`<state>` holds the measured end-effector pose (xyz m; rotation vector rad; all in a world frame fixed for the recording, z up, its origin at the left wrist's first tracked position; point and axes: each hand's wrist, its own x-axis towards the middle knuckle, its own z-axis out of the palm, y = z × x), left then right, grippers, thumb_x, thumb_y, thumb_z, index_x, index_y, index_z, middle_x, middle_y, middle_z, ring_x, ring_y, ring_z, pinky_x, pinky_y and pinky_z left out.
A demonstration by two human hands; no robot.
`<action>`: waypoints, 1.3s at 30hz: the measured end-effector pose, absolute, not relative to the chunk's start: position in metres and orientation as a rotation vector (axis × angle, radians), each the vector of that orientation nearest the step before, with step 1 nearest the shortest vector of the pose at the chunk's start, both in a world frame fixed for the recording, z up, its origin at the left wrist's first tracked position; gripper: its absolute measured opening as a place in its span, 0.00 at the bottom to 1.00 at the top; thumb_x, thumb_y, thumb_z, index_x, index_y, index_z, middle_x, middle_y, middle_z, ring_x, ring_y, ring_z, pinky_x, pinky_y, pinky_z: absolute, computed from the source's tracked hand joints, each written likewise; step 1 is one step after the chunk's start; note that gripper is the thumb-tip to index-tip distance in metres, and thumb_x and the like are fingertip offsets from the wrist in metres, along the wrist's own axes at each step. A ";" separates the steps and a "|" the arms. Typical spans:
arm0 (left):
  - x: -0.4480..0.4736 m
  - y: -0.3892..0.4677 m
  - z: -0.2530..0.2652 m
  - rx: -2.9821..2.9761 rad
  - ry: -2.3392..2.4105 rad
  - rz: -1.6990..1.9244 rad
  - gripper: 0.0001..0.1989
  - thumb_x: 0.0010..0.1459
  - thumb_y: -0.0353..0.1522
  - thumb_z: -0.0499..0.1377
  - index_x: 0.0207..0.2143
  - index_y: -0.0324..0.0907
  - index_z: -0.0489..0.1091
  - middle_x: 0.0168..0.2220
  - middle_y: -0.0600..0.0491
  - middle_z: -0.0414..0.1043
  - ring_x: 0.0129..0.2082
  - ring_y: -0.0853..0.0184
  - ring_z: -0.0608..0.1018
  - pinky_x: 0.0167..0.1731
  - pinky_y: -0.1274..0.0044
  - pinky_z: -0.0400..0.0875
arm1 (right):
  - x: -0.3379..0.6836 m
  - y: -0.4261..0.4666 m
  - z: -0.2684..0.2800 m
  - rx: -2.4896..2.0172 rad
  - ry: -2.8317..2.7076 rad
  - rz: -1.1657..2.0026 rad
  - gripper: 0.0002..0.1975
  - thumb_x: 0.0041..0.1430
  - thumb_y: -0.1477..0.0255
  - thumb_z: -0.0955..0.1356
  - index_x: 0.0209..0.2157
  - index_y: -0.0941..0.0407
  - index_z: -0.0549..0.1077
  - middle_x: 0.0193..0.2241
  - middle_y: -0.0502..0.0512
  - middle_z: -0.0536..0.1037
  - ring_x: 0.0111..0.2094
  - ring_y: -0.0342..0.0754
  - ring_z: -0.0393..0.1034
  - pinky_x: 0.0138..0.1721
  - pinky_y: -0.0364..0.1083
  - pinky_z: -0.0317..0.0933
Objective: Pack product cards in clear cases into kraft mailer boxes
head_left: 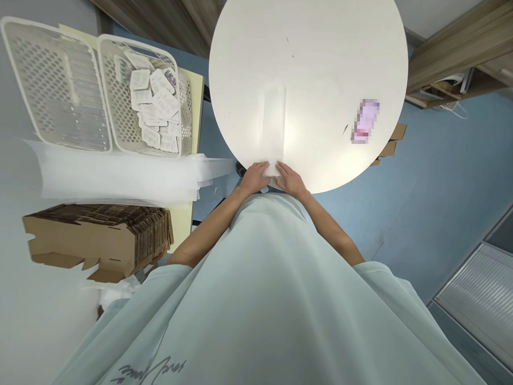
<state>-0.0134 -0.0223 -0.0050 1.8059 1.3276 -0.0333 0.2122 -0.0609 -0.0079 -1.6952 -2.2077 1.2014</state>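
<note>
A long, narrow clear plastic bag [273,120] lies flat on the round white table [328,64], running away from me. My left hand [255,177] and my right hand [290,179] both rest on the bag's near end at the table's front edge, fingers pinching it from either side. The bag is see-through and looks empty.
To the left stand two white perforated baskets; one [56,80] looks empty, the other [140,96] holds several small white packets. Below them lie a stack of clear bags [116,174] and a pile of flat cardboard boxes [100,235]. A blurred pink item [365,121] lies on the table's right.
</note>
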 end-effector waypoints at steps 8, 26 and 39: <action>-0.008 0.006 -0.001 1.500 1.591 -0.026 0.20 0.77 0.44 0.58 0.55 0.40 0.82 0.50 0.41 0.86 0.53 0.47 0.85 0.58 0.61 0.78 | 0.196 -0.022 -0.015 -2.043 -1.904 1.200 0.27 0.86 0.54 0.57 0.67 0.57 0.73 0.64 0.70 0.79 0.55 0.62 0.81 0.57 0.60 0.78; 0.017 0.037 -0.006 1.838 1.323 -0.036 0.35 0.73 0.26 0.49 0.80 0.29 0.60 0.82 0.34 0.58 0.85 0.51 0.58 0.84 0.58 0.52 | 0.188 0.026 -0.006 -1.867 -2.241 1.132 0.28 0.80 0.75 0.57 0.75 0.58 0.68 0.76 0.71 0.71 0.78 0.61 0.63 0.77 0.67 0.63; -0.021 -0.005 -0.006 1.871 1.211 -0.051 0.45 0.67 0.36 0.65 0.82 0.35 0.57 0.83 0.34 0.54 0.84 0.47 0.59 0.82 0.52 0.52 | 0.198 -0.033 -0.001 -1.737 -2.399 1.203 0.34 0.79 0.72 0.63 0.82 0.63 0.59 0.84 0.72 0.53 0.85 0.62 0.49 0.80 0.65 0.56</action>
